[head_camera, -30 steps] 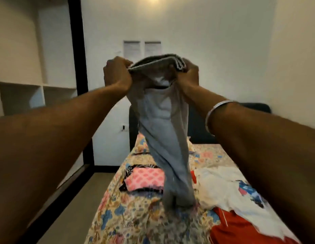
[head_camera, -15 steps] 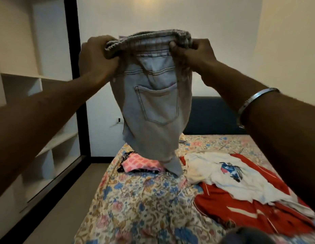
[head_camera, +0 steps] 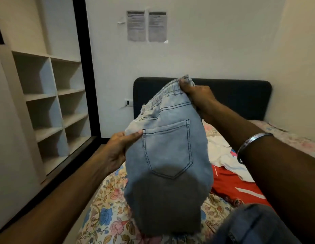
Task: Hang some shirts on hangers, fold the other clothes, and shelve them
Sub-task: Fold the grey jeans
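Note:
A pair of light grey-blue jeans (head_camera: 168, 148) hangs low over the bed, back pocket facing me, its lower part in shadow. My right hand (head_camera: 199, 95) grips the elastic waistband at its far upper corner. My left hand (head_camera: 120, 148) pinches the jeans' near left edge beside the pocket. A white printed shirt (head_camera: 222, 152) lies on a red garment (head_camera: 234, 184) on the bed to the right, partly hidden by my right arm.
The bed (head_camera: 107, 213) has a floral sheet and a dark headboard (head_camera: 237, 95) against the far wall. An open wardrobe with bare shelves (head_camera: 52, 110) stands at the left behind a black frame. A strip of floor runs between wardrobe and bed. Denim fabric (head_camera: 250, 226) shows at bottom right.
Both hands have lowered the jeans from head height down toward the bed. My left hand has moved off the waistband to the side edge by the pocket.

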A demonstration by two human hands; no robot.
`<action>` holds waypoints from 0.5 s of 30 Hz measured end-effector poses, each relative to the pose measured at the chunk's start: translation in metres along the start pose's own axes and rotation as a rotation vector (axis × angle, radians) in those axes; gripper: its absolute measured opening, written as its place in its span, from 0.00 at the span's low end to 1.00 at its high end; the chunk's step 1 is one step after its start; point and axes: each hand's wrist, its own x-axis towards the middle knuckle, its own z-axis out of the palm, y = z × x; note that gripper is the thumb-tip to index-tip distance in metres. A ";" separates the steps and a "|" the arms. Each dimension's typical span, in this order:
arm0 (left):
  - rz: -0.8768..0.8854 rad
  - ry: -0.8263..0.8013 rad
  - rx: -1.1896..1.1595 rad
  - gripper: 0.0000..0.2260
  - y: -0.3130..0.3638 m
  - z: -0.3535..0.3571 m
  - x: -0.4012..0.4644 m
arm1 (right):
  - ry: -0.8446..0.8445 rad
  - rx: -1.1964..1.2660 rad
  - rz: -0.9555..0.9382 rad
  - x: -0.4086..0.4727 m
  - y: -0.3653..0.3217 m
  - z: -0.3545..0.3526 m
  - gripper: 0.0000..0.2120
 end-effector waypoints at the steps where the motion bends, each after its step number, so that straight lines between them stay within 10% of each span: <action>1: 0.032 0.016 0.005 0.19 -0.003 0.002 0.003 | -0.005 -0.031 0.017 0.001 0.010 -0.003 0.29; 11: 0.201 -0.048 0.014 0.18 0.026 -0.003 0.018 | -0.241 0.339 0.156 0.005 0.033 -0.027 0.23; 15: -0.082 0.057 0.051 0.18 -0.028 -0.017 0.062 | -0.257 0.372 0.370 0.020 0.107 -0.020 0.36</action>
